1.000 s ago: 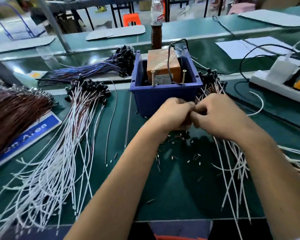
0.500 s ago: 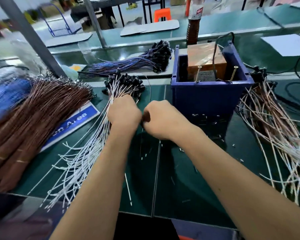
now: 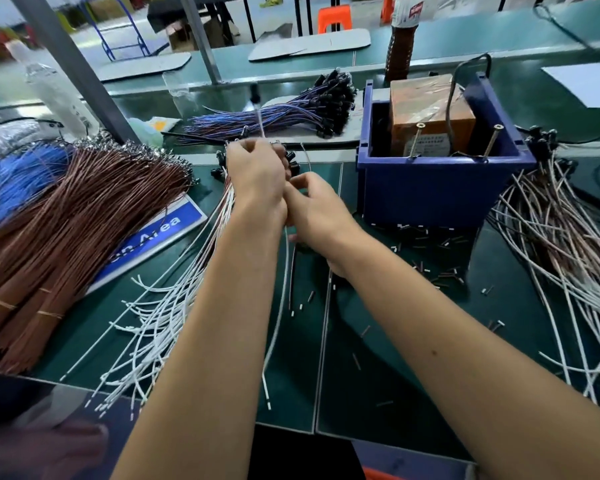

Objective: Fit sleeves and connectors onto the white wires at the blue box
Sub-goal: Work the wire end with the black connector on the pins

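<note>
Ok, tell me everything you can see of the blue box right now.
The blue box is an open-topped bin, plastic by its look, standing upright on the green bench right of both hands, which do not touch it. Inside sits an orange-brown block wrapped in clear film, with a dark cable looping over it. Two long screws lean at its front rim. Small sleeve pieces lie scattered at its base.

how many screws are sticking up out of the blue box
2. One screw leans at the box's front left, the other screw at its front right, both before the orange block. More may be hidden inside.

Left grip curled, raised; right grip curled just beside it.
</note>
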Demonstrator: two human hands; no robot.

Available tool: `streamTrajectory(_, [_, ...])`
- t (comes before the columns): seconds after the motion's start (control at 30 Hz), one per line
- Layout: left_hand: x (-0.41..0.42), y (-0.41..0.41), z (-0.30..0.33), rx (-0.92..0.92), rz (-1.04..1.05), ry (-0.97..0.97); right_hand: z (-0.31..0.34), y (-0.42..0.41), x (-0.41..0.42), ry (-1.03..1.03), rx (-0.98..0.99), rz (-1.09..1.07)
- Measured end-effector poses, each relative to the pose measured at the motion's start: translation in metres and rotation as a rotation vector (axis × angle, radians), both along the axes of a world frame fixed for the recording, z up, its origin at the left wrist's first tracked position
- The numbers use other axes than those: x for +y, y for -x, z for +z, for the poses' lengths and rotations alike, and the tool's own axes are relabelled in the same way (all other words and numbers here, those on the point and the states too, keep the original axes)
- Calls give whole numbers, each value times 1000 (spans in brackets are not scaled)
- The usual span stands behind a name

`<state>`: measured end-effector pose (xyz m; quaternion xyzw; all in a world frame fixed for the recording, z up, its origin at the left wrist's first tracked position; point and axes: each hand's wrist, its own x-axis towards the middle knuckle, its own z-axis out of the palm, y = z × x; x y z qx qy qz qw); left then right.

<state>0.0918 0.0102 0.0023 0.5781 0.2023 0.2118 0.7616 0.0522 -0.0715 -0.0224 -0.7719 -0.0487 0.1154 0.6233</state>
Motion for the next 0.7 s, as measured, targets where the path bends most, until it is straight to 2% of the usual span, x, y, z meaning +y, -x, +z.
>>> streamTrajectory(0.07, [-1,1,19,-153,-33,249,11,3,-5,-198,64,45])
streamTrajectory(0.13, [1,4,37,-279,-92,412,24,6,-16,-319,40,47])
streamTrajectory(0.23, [2,13,60,-376,-195,580,40,7,-37,-346,-108,-18])
streamTrajectory(0.37, [-4,22,71,-433,-237,669,54,9,-64,-268,-178,57])
streamTrajectory(0.5, [-9,26,60,-430,-293,656,53,13,-97,-34,-235,105])
streamTrajectory(0.6, [-17,30,41,-360,-418,599,48,16,-127,125,-309,91])
streamTrajectory(0.63, [-20,32,33,-319,-466,520,46,16,-136,203,-362,71])
streamTrajectory(0.7, [-30,37,15,-238,-565,240,43,15,-155,386,-489,14])
